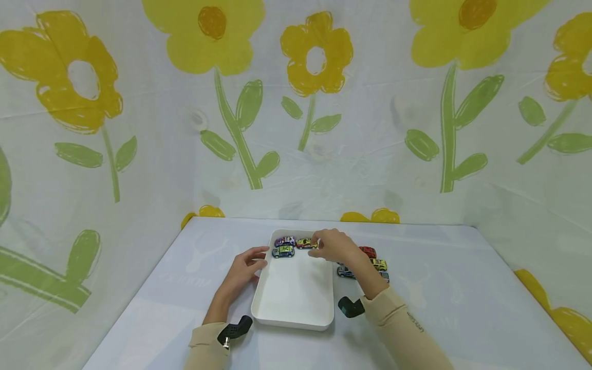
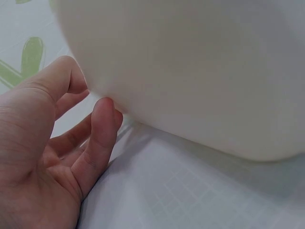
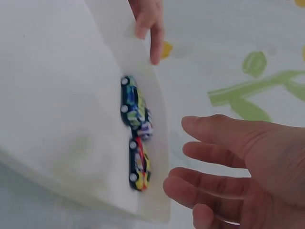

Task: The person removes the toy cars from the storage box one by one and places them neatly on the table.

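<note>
Cars (image 1: 283, 251), three of them, sit at the far end of the white tray (image 1: 293, 293); I have my right grip (image 1: 335, 245) loose, holding nothing, beside them, my left grip (image 1: 242, 268) relaxed at the tray's left side.

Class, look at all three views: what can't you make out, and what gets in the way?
- Head view: the right forearm partly covers the toy cars beside the tray, so their exact number is uncertain.
- Head view: the lettering on the right sleeve is too small to read.
- Left wrist view: the tray's wall hides its inside.
- Right wrist view: the green car hides much of the purple car; the top edge cuts off the left hand.
</note>
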`<state>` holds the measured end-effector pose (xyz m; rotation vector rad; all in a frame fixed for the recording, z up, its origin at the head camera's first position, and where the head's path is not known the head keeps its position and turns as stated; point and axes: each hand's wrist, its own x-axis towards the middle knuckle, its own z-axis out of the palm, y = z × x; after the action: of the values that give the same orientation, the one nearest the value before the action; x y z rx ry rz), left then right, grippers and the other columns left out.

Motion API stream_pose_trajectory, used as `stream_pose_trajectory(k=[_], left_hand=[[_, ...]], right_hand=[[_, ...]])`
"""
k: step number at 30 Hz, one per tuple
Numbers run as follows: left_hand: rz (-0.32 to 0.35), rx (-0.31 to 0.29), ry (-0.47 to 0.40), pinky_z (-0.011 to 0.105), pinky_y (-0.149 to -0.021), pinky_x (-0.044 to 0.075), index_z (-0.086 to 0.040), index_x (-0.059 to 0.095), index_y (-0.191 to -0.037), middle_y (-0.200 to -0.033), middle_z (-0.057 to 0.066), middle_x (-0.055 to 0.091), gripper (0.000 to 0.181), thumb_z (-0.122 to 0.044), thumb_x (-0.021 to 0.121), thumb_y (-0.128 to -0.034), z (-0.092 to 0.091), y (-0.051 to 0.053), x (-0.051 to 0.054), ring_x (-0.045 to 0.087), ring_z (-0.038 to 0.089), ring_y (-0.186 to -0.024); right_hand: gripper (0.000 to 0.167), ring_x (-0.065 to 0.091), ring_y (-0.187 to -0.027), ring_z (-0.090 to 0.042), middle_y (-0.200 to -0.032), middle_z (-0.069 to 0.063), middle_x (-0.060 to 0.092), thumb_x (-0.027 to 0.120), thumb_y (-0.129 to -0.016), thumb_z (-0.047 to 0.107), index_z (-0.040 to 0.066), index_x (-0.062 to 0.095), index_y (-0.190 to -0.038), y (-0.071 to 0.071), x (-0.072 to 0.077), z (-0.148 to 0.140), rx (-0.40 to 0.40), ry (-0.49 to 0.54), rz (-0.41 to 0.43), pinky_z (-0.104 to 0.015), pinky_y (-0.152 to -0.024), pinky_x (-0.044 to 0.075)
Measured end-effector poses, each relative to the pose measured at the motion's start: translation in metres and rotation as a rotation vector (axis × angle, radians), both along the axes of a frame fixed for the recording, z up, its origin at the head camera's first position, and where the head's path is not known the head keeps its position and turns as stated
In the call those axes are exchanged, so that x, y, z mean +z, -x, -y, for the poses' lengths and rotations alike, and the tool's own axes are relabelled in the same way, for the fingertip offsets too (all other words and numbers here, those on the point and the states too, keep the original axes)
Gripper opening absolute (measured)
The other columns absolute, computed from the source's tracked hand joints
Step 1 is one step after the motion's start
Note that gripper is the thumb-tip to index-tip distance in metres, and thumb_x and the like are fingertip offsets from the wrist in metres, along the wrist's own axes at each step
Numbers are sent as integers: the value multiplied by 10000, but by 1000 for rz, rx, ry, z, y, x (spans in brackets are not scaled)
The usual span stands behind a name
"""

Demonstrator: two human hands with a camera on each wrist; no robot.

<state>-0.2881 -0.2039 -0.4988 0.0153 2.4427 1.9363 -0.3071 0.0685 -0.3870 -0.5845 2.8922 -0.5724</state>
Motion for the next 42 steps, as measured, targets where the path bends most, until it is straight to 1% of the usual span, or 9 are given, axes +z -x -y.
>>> stream_pose_trajectory(k=[5, 11, 18, 23, 26, 30, 33, 36, 42], left_hand=[[-12, -3, -8, 307, -570, 526, -214, 614, -1307, -1287, 130, 611, 430, -183, 679, -883, 0, 0, 0, 619, 207, -922], [10, 4, -1, 304, -594, 536, -230, 620, -1297, -1301, 124, 603, 421, -181, 673, -882, 0, 0, 2, 623, 200, -933], [9, 4, 13, 297, -608, 538, -224, 614, -1307, -1297, 119, 605, 425, -179, 666, -887, 0, 2, 1, 629, 198, -947], [-2, 5, 8, 293, -602, 532, -215, 616, -1307, -1285, 124, 611, 425, -174, 669, -887, -1, 1, 1, 628, 202, -940], [-4, 2, 3, 292, -604, 530, -215, 619, -1302, -1283, 125, 615, 422, -170, 671, -886, 0, 1, 1, 630, 206, -940], [-4, -2, 7, 292, -604, 531, -211, 615, -1308, -1288, 126, 611, 429, -173, 666, -885, 0, 1, 2, 629, 202, -940], [1, 0, 11, 292, -597, 531, -211, 617, -1306, -1288, 128, 609, 431, -172, 668, -879, 0, 1, 2, 627, 195, -935], [6, 0, 11, 289, -596, 531, -221, 619, -1301, -1289, 123, 610, 431, -174, 672, -876, 1, 1, 2, 627, 187, -929], [3, -4, 9, 294, -594, 530, -227, 621, -1298, -1287, 121, 612, 429, -178, 673, -875, 1, 2, 2, 626, 190, -930]], right_hand=[[378, 647, -652, -139, -857, -13, 684, 706, -890, 323, 95, 669, -1189, 6, -5, 18, 47, 38, 48, -296, -633, 497], [350, 633, -629, -118, -888, -35, 694, 701, -899, 280, 91, 663, -1191, 10, -15, 38, 54, 96, 51, -278, -644, 489], [377, 650, -635, -152, -951, -80, 684, 701, -900, 231, 71, 633, -1236, 20, -32, 58, -20, 234, 95, -256, -559, 525], [399, 623, -598, -124, -907, -70, 675, 714, -889, 235, 73, 624, -1242, 27, -45, 67, -68, 246, 81, -250, -521, 509], [393, 612, -638, -137, -954, -83, 692, 724, -878, 232, 84, 637, -1231, 29, -50, 70, -87, 240, 42, -258, -518, 487], [345, 615, -797, -188, -1129, -94, 685, 735, -864, 222, 102, 666, -1181, 31, -57, 74, -112, 235, 4, -304, -590, 514], [305, 626, -958, -228, -1200, -91, 671, 735, -863, 211, 121, 680, -1149, 31, -62, 77, -115, 213, -15, -381, -737, 555], [276, 612, -1088, -257, -1220, -81, 665, 734, -865, 200, 135, 690, -1130, 31, -65, 80, -122, 191, -36, -454, -873, 531], [245, 601, -1099, -273, -1212, -93, 648, 742, -861, 189, 152, 707, -1101, 29, -67, 82, -166, 177, -57, -474, -889, 522]])
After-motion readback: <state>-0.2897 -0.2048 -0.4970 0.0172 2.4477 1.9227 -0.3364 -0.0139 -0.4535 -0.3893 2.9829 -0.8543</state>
